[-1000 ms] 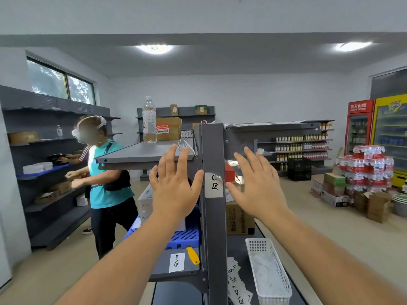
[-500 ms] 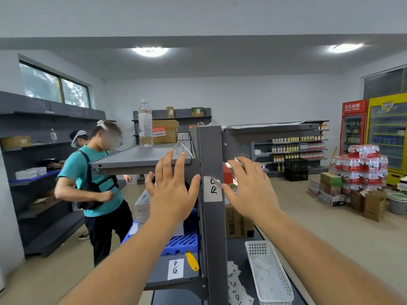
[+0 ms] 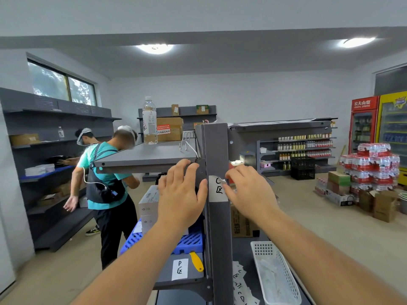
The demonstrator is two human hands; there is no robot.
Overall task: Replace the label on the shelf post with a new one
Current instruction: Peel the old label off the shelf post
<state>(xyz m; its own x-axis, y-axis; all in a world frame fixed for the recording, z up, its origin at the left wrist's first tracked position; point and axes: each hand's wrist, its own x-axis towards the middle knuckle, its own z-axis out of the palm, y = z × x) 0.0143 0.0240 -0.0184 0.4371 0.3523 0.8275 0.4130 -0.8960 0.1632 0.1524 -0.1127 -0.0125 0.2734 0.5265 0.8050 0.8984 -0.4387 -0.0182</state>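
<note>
Head view: left hand [image 3: 180, 194] spread flat, fingers apart, thumb against left edge of grey shelf post [image 3: 217, 216]; right hand [image 3: 248, 190] fingertips pinched on peeled top-right corner of white label [image 3: 217, 188], stuck mid-post

The post [image 3: 217, 216] is dark grey, and its label [image 3: 217, 188] is white with black handwritten marks. At seven o'clock from it, a second white label [image 3: 180, 269] carries black marks beside a yellow tool [image 3: 196, 261]. A blue crate [image 3: 187, 242] has a slotted grid. At five o'clock, the white basket [image 3: 284, 280] shows a mesh of holes. At nine o'clock, a person's shirt [image 3: 103, 170] is teal. At three o'clock stand a red fridge [image 3: 363, 124] and a yellow fridge [image 3: 394, 128].
</note>
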